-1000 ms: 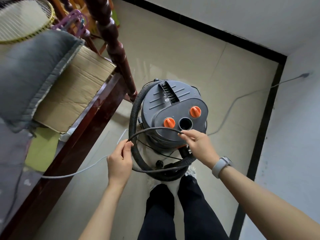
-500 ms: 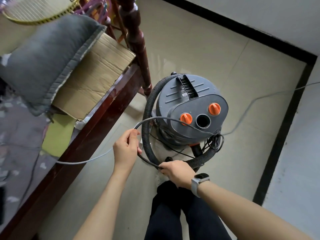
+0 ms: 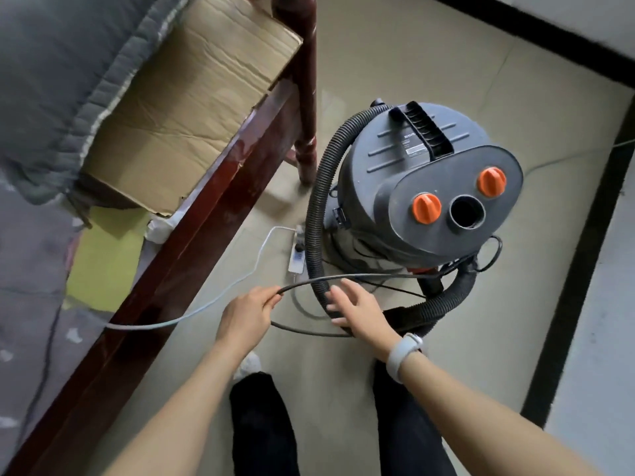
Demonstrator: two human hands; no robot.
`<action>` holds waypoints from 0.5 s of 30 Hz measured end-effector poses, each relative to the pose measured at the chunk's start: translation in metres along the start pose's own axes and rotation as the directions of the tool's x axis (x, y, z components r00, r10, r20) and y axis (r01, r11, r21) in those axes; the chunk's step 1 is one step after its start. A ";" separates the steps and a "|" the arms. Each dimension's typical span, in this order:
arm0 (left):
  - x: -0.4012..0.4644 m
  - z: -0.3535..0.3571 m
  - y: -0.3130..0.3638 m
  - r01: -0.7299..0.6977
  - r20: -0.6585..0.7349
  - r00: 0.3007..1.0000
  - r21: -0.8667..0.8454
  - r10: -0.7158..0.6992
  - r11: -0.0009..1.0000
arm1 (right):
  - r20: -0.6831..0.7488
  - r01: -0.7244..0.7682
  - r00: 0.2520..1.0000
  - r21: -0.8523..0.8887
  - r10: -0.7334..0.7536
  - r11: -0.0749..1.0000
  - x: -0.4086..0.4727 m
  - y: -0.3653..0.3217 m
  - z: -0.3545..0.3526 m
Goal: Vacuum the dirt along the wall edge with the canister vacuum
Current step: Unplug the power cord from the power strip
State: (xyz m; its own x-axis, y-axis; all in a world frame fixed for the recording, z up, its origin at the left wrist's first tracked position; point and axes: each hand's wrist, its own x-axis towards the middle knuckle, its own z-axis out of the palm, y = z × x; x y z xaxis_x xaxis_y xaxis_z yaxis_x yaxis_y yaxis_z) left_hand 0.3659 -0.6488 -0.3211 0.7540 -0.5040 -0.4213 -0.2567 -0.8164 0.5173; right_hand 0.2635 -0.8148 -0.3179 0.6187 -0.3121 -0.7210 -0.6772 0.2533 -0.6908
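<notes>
- Beside the bed frame point(image 3: 192, 242): vacuum point(image 3: 429, 187) stands on the floor, hose point(image 3: 319, 207) looped around it.
- Left hand point(image 3: 245, 312) pinches the black cord point(image 3: 360, 277); right hand point(image 3: 360, 312) fingers spread, blurred, just short of the hose.
- Step looks like unwinding the cord; no vacuuming yet.
- Next: free the loops, plug into the power strip point(image 3: 297, 256) left of the vacuum.

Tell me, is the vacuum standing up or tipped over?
Standing up: the canister vacuum sits upright on the floor, handle on top.

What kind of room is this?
Probably a room in a home, maybe a bedroom or storeroom: a dark wooden frame holds a grey quilt and flattened cardboard, and a canister vacuum stands on the tiled floor.
</notes>
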 end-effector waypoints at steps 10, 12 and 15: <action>0.048 0.059 -0.077 -0.150 0.290 0.950 0.089 0.119 0.985 | -0.533 -0.291 0.796 0.077 0.286 0.954 0.091 0.063 0.057; 0.053 0.074 -0.087 -0.127 0.337 0.937 0.072 0.096 0.989 | -0.493 -0.446 0.800 -0.107 0.343 0.888 0.095 0.084 0.052; 0.054 0.089 -0.104 -0.107 0.331 0.941 0.071 0.078 0.992 | -0.385 -0.394 0.900 -0.512 0.206 0.763 0.093 0.098 0.058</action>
State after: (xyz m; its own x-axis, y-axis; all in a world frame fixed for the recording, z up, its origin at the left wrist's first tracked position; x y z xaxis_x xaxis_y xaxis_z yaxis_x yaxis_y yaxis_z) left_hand 0.3798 -0.6165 -0.4643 0.4892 -0.6305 -0.6026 -0.3779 -0.7759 0.5051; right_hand 0.2774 -0.7655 -0.4558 0.2639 -0.5808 -0.7701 -0.9645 -0.1525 -0.2154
